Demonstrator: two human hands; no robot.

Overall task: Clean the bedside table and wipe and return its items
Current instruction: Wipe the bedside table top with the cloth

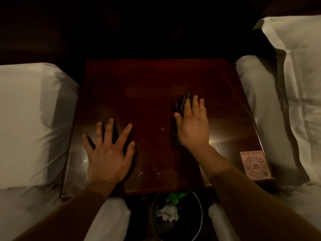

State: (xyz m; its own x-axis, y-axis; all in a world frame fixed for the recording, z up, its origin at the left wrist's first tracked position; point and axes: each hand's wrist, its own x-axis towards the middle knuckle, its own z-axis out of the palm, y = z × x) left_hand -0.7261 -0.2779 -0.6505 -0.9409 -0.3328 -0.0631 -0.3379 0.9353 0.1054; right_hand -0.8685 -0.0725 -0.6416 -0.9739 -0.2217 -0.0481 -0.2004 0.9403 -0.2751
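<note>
A dark red-brown bedside table [152, 80] with a glossy glass-like top fills the middle of the head view. My left hand [108, 150] lies flat on its near left part, fingers spread, with nothing under it. My right hand [192, 124] presses flat on a dark cloth [182, 103] on the right half of the tabletop; the cloth shows past my fingertips and thumb. A pink card with a round printed code [255, 165] lies flat at the near right corner. The back of the table is in deep shadow.
White bedding flanks the table: a bed [29, 119] on the left, a bed with a pillow [298, 84] on the right. A round waste bin [177, 214] with white tissue and green wrapping stands on the floor below the table's front edge.
</note>
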